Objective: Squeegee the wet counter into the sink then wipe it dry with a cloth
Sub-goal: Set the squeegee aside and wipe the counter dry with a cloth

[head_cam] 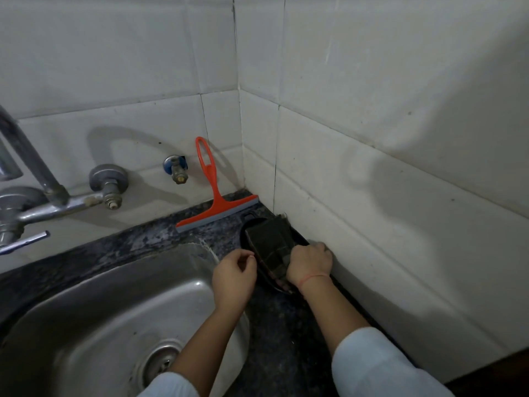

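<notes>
An orange squeegee (213,196) with a grey blade leans against the back wall tiles, its blade resting on the dark speckled counter (160,233). To its right a dark folded cloth (269,242) lies in a black oval dish (272,279) by the side wall. My right hand (309,263) grips the near end of that cloth. Beside the dish, over the rim of the steel sink (114,310), my left hand (233,275) hovers with fingers loosely curled and nothing in it.
A metal tap (37,181) with its wall fittings juts out at the left above the sink. A small blue-collared valve (176,169) sticks out of the back wall. White tiled walls meet in the corner behind the squeegee.
</notes>
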